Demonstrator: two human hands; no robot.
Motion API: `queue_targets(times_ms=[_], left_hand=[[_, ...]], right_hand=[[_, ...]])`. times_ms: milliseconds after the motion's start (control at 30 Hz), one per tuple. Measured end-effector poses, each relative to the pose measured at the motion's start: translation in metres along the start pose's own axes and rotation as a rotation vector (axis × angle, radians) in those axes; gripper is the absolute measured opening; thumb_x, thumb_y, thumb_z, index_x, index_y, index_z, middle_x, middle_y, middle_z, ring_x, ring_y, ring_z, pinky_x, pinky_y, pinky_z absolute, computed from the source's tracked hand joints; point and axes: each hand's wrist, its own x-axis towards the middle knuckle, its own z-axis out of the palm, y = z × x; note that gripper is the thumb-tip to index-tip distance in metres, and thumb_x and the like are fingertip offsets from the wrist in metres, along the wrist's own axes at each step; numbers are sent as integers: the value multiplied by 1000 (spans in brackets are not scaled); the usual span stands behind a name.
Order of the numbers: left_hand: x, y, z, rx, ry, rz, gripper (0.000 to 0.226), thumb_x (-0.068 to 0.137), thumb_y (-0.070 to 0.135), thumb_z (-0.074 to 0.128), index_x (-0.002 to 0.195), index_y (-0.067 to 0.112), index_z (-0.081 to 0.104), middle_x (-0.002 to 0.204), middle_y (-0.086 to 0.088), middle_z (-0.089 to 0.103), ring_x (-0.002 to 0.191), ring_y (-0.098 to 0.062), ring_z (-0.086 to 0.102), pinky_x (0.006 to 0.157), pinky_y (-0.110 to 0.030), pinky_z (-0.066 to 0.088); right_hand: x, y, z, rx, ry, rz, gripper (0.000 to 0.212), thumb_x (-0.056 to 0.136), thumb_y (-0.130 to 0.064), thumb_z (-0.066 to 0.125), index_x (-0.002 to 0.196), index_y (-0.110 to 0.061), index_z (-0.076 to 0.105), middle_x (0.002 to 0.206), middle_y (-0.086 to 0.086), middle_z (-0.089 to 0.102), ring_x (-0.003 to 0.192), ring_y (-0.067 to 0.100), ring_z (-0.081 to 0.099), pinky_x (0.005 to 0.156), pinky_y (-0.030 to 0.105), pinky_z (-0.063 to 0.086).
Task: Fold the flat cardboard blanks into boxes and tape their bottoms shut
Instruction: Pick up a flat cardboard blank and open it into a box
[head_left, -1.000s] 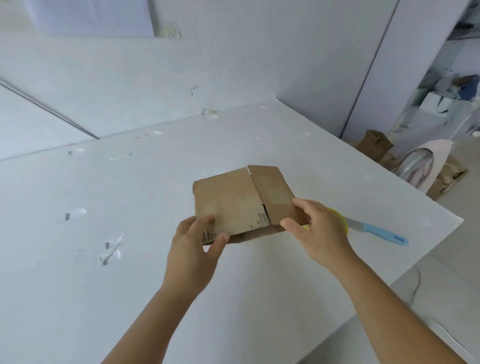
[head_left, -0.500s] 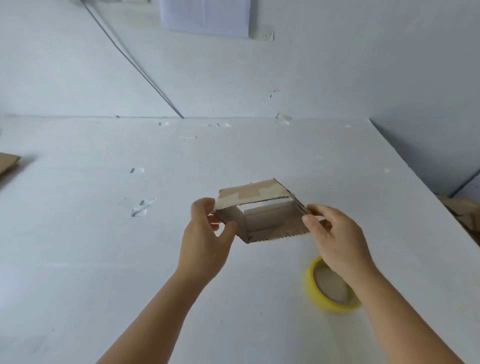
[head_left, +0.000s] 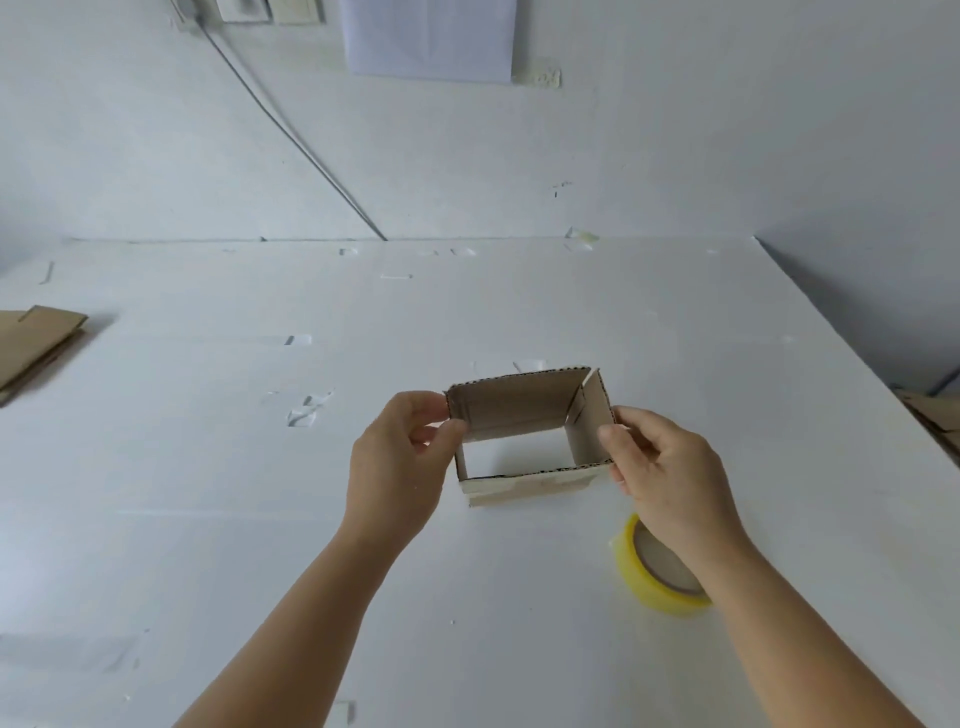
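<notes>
A small brown cardboard box is opened into a rectangular tube, and I look down through it to the white table. My left hand pinches its left wall between thumb and fingers. My right hand grips its right wall the same way. The near wall shows pale tape patches on its outside. A yellow roll of tape lies flat on the table just below my right wrist, partly hidden by it.
Flat cardboard blanks lie stacked at the table's left edge. More brown cardboard sits beyond the table's right edge. Scraps of clear tape stick to the tabletop. A white wall with a cable stands behind.
The flat blank has been turned and spread open into a square tube with its opening toward me. My view has swung left, so the blue-handled knife is out of sight.
</notes>
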Motion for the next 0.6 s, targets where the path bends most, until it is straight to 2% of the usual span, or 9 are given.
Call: queue_targets(times_ms=[67,133,233,333,400,467,533,600], left_hand=[[-1,-5,-1,5,-62,-5,18,89,26,61,106,30,65,100,20,69,82,12,60,66,-1,40],[-4,-11,-2,-6,-166,15,29,92,31,56,120,30,63,109,23,67,92,12,60,74,-2,42],[-8,-20,-3,-25,-285,74,48,88,37,61,135,35,50,124,26,59,109,7,57,88,-17,47],[-10,-28,-2,17,-270,133,64,85,27,69,136,47,38,127,34,50,109,14,52,86,-9,44],[-9,-30,1,77,-257,207,66,86,22,70,137,46,36,129,31,46,108,14,50,84,-5,41],[-6,-32,3,143,-236,281,53,87,21,68,130,43,48,132,20,47,108,5,52,86,-8,43],[-4,-32,4,147,-199,311,33,87,20,68,110,42,59,129,14,51,104,-1,54,87,-15,46],[-2,-31,3,113,-179,345,22,87,17,67,90,38,61,121,16,54,104,0,55,85,-14,46]], right_hand=[[-7,1,4,-30,-32,-18,19,94,-30,54,104,-25,69,68,-14,64,69,8,62,68,26,47],[-14,4,9,-50,-77,-22,28,95,-34,49,115,-24,66,89,-9,66,84,11,63,72,20,44],[-19,10,12,-78,-84,-13,40,93,-41,48,128,-23,58,110,-6,60,97,8,58,74,6,38],[-24,12,14,-71,-90,-21,48,91,-37,55,137,-24,49,118,-10,53,97,2,55,75,-1,37],[-26,14,17,-68,-76,-54,49,91,-28,59,139,-26,46,120,-11,52,96,-2,53,76,-3,36],[-27,14,20,-79,-45,-104,52,91,-19,60,139,-28,44,123,-12,50,98,-3,51,79,1,38],[-27,14,22,-94,-14,-165,55,89,-13,61,138,-30,44,123,-13,49,99,-1,50,80,6,41],[-27,12,24,-99,22,-212,54,88,-9,62,134,-31,46,122,-14,49,99,1,51,81,9,44]])
